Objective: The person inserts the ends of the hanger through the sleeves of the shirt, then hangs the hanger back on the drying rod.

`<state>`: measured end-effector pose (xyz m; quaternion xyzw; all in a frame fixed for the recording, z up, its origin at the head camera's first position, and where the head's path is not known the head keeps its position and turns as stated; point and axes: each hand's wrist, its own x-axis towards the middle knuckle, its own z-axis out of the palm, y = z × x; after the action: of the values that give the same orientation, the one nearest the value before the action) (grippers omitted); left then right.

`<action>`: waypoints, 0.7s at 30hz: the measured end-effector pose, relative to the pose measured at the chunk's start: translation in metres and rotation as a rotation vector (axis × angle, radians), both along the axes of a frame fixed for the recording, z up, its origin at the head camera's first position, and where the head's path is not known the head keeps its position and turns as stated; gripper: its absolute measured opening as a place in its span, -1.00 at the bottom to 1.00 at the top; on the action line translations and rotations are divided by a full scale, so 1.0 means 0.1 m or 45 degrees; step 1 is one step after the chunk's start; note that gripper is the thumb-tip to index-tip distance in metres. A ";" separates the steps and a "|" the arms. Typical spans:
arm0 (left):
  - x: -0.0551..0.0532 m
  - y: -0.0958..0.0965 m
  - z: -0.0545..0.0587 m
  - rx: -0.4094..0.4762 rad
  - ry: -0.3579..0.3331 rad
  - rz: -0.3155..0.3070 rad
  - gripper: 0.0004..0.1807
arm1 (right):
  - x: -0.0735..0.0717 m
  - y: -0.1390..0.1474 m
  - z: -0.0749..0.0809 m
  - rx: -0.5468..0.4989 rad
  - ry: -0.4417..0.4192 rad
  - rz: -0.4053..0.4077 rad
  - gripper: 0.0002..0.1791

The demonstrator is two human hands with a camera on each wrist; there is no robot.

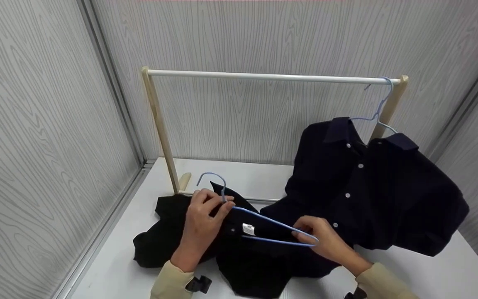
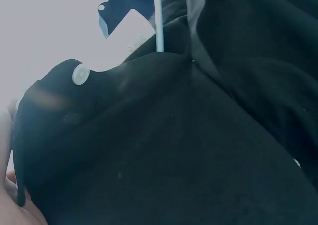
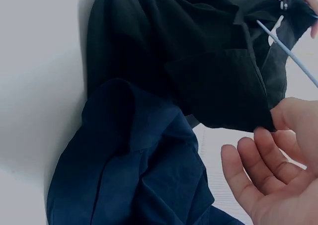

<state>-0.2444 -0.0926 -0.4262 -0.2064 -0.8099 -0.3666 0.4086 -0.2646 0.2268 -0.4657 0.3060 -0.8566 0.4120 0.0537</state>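
Note:
A black shirt (image 1: pixel 259 265) lies bunched on the white table, a white label at its neck. Partly inside it is a blue clothes hanger (image 1: pixel 272 220), tilted, with its hook up at the left. At the base of that hook my left hand (image 1: pixel 201 220) pinches the hanger; the left wrist view shows black cloth (image 2: pixel 124 135) between its fingers as well. My right hand (image 1: pixel 322 238) is at the hanger's right end. In the right wrist view, the thumb and forefinger of the right hand (image 3: pixel 278 165) pinch the edge of the black shirt (image 3: pixel 218 86).
A wooden rack with a white rail (image 1: pixel 255 76) stands at the back of the table (image 1: pixel 110 265). From the rail's right end a navy shirt (image 1: pixel 326 174) hangs on another blue hanger (image 1: pixel 378 112), its lower part spread over the table beside the black shirt. Grey wood-grain panels (image 1: pixel 222 37) enclose the table.

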 end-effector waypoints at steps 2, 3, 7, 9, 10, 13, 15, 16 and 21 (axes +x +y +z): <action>0.00 0.01 -0.01 -0.009 0.004 0.022 -0.85 | -0.01 0.01 0.02 -0.040 -0.083 -0.017 -0.93; 0.00 0.01 -0.01 -0.011 0.005 0.032 -0.85 | -0.01 0.01 0.02 -0.066 -0.135 -0.020 -0.95; -0.01 0.03 0.00 -0.012 0.000 0.063 -0.84 | -0.01 0.02 0.05 -0.147 -0.328 -0.033 -0.90; -0.01 0.03 0.00 -0.017 0.004 0.074 -0.84 | -0.01 0.02 0.06 -0.163 -0.374 -0.037 -0.91; -0.01 0.03 -0.01 -0.020 0.010 0.077 -0.84 | -0.01 0.02 0.07 -0.164 -0.382 -0.046 -0.92; -0.02 0.03 -0.02 -0.031 0.044 0.098 -0.85 | -0.01 0.02 0.09 -0.165 -0.375 -0.078 -0.89; -0.03 0.02 -0.03 -0.035 0.062 0.120 -0.84 | -0.01 0.03 0.11 -0.185 -0.378 -0.091 -0.85; -0.03 0.02 -0.03 -0.036 0.072 0.134 -0.83 | -0.01 0.03 0.11 -0.196 -0.386 -0.097 -0.84; -0.02 0.01 -0.04 -0.060 0.074 0.186 -0.80 | -0.01 0.06 0.16 -0.229 -0.426 -0.107 -0.83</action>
<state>-0.2467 -0.0917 -0.4301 -0.1671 -0.8191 -0.3105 0.4526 -0.2654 0.2328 -0.4497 0.1911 -0.8254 0.5293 -0.0453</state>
